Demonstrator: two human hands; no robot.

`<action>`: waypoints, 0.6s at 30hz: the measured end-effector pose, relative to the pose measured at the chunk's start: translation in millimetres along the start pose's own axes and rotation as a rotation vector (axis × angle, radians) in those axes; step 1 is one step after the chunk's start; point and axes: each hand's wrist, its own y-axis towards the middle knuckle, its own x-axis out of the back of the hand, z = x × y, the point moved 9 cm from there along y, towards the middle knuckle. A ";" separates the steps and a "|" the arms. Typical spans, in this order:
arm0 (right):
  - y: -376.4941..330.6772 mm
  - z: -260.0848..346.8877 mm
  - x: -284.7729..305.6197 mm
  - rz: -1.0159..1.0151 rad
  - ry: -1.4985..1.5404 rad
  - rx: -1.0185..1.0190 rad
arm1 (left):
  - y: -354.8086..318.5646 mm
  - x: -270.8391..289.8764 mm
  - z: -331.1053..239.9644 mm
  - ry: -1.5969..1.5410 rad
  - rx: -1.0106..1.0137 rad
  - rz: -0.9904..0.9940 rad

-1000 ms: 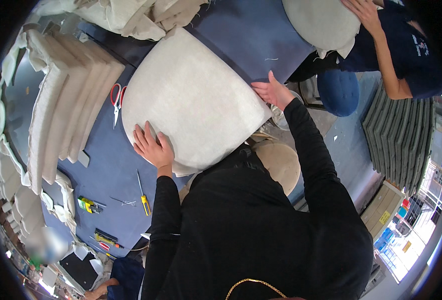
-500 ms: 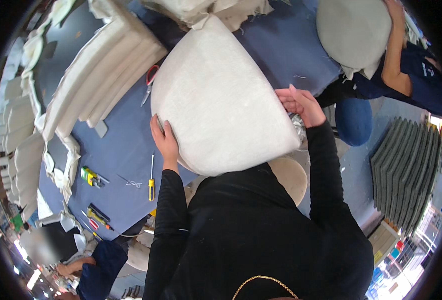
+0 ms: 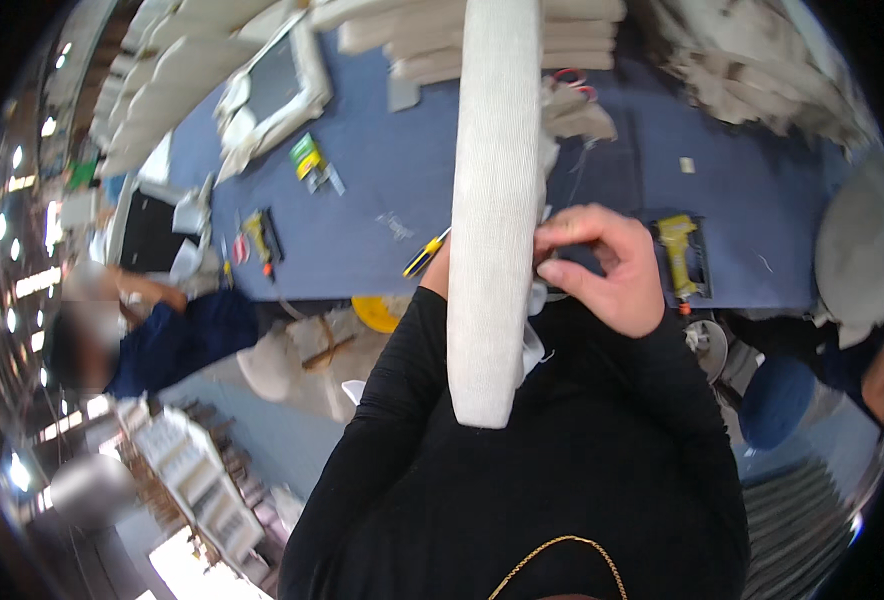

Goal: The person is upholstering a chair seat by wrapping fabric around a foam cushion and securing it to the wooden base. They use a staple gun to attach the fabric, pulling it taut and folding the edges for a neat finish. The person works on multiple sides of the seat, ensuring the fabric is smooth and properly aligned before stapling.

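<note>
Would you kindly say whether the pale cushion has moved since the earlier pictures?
Yes, the pale cushion has tipped up edge-on and shifted left against the red-handled scissors, which showed on its left, now on its right.

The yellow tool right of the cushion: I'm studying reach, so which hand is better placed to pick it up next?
Probably the right hand: it is close beside the yellow tool, on the same side of the cushion. The left hand is across the cushion, mostly hidden by it.
</note>
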 end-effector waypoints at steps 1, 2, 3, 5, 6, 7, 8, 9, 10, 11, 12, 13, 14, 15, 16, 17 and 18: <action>12.3 -11.1 -10.7 0.026 -0.080 -0.006 | -22.0 2.3 -7.4 0.014 -0.016 -0.024; 22.7 -29.2 -22.0 0.046 -0.026 -0.028 | -40.1 5.2 -16.5 0.033 -0.034 -0.046; 31.7 -50.8 -34.7 0.069 0.027 -0.051 | -57.6 8.8 -27.0 0.057 -0.059 -0.076; 49.5 -89.0 -44.6 0.102 0.092 -0.034 | -89.4 12.4 -49.8 0.128 -0.097 -0.139; 58.8 -92.9 -52.4 0.108 0.091 -0.026 | -102.7 17.3 -59.1 0.168 -0.113 -0.174; 65.0 -100.1 -60.4 0.124 0.092 -0.063 | -116.8 21.7 -66.5 0.201 -0.124 -0.210; 69.6 -107.2 -68.0 0.137 0.092 -0.100 | -132.7 25.5 -73.7 0.234 -0.138 -0.252; 72.9 -113.4 -73.9 0.144 0.086 -0.136 | -146.4 28.9 -78.3 0.254 -0.144 -0.288; 76.1 -116.2 -80.6 0.171 0.083 -0.146 | -158.7 31.5 -81.6 0.250 -0.167 -0.330; 77.6 -116.3 -85.0 0.156 0.044 -0.125 | -168.5 30.3 -83.2 0.224 -0.198 -0.369; 77.3 -115.1 -92.1 0.142 0.006 -0.104 | -174.9 39.0 -80.5 0.119 -0.269 -0.430; 76.3 -112.8 -97.9 0.119 -0.034 -0.081 | -179.7 41.5 -77.1 0.089 -0.284 -0.460; 70.8 -100.2 -100.8 0.024 -0.151 0.040 | -184.1 42.9 -74.6 0.061 -0.297 -0.487; 65.6 -91.5 -106.9 0.024 -0.211 0.120 | -187.2 46.1 -73.3 0.035 -0.311 -0.516; 63.1 -88.9 -110.7 0.021 -0.237 0.161 | -186.1 50.1 -73.9 0.044 -0.321 -0.479; 62.0 -87.6 -113.5 0.015 -0.263 0.202 | -186.1 57.6 -75.1 0.055 -0.330 -0.441; 61.3 -86.9 -114.5 0.005 -0.255 0.252 | -185.9 55.9 -78.7 0.065 -0.334 -0.399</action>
